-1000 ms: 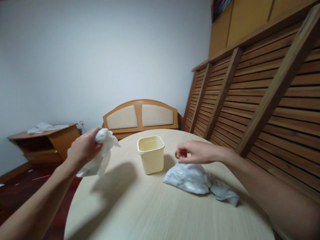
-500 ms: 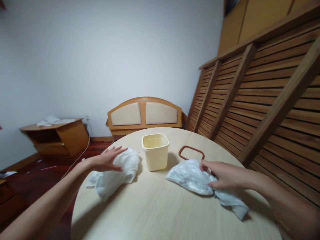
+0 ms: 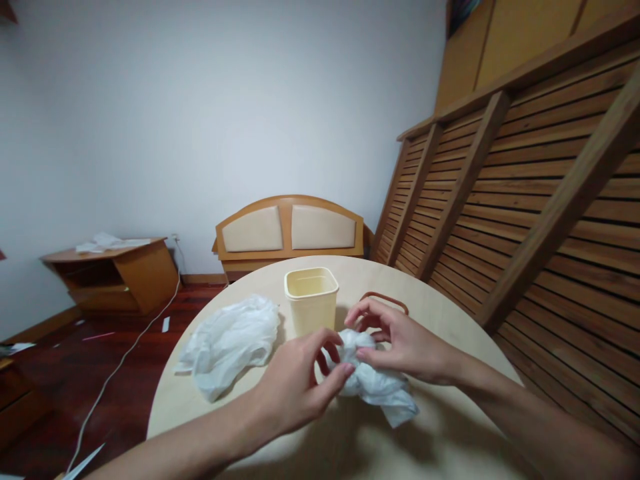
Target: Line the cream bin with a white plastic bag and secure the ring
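Both of my hands meet over a crumpled white plastic bag (image 3: 376, 387) in the middle of the round pale table (image 3: 450, 427). My left hand (image 3: 295, 387) pinches its left end with curled fingers. My right hand (image 3: 400, 343) grips the bag from the right, thumb and fingers closed on it. A small cream square bin (image 3: 311, 299) stands open just beyond the hands. Another white plastic bag (image 3: 227, 343) lies loose on the table to the left, untouched. A brown rectangular ring (image 3: 387, 301) lies behind my right hand, partly hidden.
A slatted wooden frame (image 3: 525, 200) leans along the right wall. A padded wooden headboard (image 3: 290, 230) stands behind the table. A low wooden cabinet (image 3: 115, 270) with white bags on top sits at left. A white cable (image 3: 125, 360) runs across the dark red floor.
My left hand let go of the left bag and crossed right to the other bag. My right hand pulled that bag left and up, bunching it between both hands.
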`<state>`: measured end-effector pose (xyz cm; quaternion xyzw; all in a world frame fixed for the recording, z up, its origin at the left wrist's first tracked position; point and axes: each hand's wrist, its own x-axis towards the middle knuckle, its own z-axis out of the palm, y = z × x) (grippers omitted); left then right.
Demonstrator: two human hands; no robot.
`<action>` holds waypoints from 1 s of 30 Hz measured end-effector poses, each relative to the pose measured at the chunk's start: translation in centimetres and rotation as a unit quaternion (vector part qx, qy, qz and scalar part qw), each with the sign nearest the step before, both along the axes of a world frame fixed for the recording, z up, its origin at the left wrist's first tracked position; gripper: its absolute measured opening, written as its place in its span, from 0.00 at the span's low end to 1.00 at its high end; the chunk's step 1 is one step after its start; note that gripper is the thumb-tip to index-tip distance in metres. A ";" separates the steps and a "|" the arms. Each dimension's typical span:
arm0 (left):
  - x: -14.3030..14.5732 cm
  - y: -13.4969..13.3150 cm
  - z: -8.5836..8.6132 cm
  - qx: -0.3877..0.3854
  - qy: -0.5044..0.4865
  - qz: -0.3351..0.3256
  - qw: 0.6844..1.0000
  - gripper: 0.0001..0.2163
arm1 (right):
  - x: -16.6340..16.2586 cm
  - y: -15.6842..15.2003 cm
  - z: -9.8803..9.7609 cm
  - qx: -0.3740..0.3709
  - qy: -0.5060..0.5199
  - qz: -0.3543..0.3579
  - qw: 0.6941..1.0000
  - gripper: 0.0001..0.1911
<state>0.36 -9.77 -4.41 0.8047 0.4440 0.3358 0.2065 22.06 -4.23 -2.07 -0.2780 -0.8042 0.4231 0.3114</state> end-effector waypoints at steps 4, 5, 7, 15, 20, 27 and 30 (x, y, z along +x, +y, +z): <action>1.0 0.1 -0.1 -0.029 -0.052 0.029 0.998 0.11 | -0.6 -0.9 -0.2 0.027 0.011 0.038 0.999 0.20; 1.0 0.2 -0.1 -0.043 -0.064 0.029 0.997 0.11 | -0.4 -0.9 -0.3 0.019 0.011 0.041 0.999 0.21; 0.9 0.3 0.0 -0.064 -0.082 0.028 0.994 0.10 | 0.1 -0.7 -0.4 0.002 0.002 0.045 0.999 0.21; 1.1 1.6 -1.5 -0.179 -0.192 0.031 0.965 0.07 | 0.6 -0.5 -0.7 0.075 -0.085 0.024 0.993 0.07; 0.4 2.3 -1.8 -0.199 -0.159 0.033 0.966 0.04 | 0.9 -0.4 -0.9 0.120 -0.083 0.072 0.987 0.06; -0.4 1.3 1.4 -0.014 0.077 -0.104 0.992 0.07 | 0.8 -0.3 -0.8 0.149 -0.077 0.092 0.982 0.07; -0.4 1.3 1.4 -0.085 0.042 -0.075 0.993 0.07 | 0.8 -0.4 -0.8 0.155 -0.088 0.090 0.980 0.08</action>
